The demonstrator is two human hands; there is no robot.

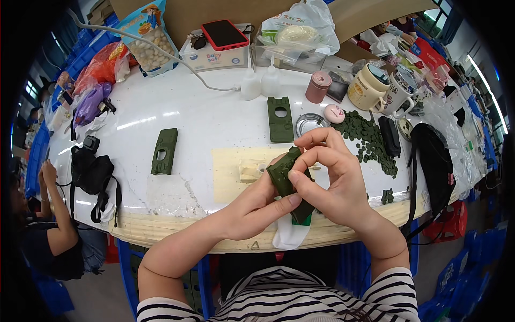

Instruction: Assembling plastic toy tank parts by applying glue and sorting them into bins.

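Observation:
Both my hands hold one dark green plastic tank-hull piece (282, 172) above the table's front edge. My left hand (252, 206) supports it from below, thumb against its side. My right hand (332, 180) grips it from the right, thumb and fingertips pinching its upper end. Two more green hull pieces lie on the white table (204, 112): one at the left (164, 151), one with a round hole (280, 118) behind my hands. A pile of small green round parts (370, 140) lies to the right. A small wooden jig (252, 170) sits on a pale board (236, 172) just left of the held piece.
A round metal tin (310, 123), pink egg-shaped object (334, 113), two mugs (383, 86), small white bottles (260, 83), a box with a red phone (217, 45), snack bags (145, 40) and a black strap bag (92, 174) crowd the table. Another person sits at the left (43, 225).

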